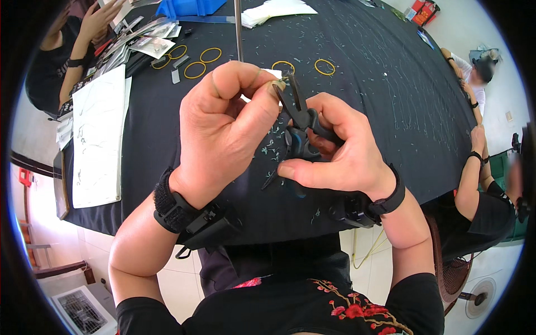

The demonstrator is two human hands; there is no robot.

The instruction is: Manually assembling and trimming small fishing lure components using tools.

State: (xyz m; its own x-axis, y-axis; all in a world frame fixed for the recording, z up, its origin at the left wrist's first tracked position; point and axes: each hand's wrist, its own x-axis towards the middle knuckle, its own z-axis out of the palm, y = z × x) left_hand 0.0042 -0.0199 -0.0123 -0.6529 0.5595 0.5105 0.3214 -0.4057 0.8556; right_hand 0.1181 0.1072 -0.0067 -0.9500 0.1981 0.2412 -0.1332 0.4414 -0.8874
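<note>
My right hand (340,148) is wrapped round a pair of pliers (300,120) with dark jaws and black handles touched with blue. The jaws point away from me, parted, and reach up to the fingertips of my left hand (226,111). Thumb and forefinger of that hand are pinched together on something small and yellowish, too little to name. Just behind the fingertips lies a yellow ring (283,68), partly covered by them. Another yellow ring (324,67) rests to the right. Small greenish scraps (272,151) are scattered on the black cloth under my hands.
Several yellow rings (211,54) lie at the far left, near a heap of small packets (151,46). White paper sheets (97,139) cover the left side. A metal rod (239,30) stands upright ahead, beside a blue tray (190,6). Other people sit left and right.
</note>
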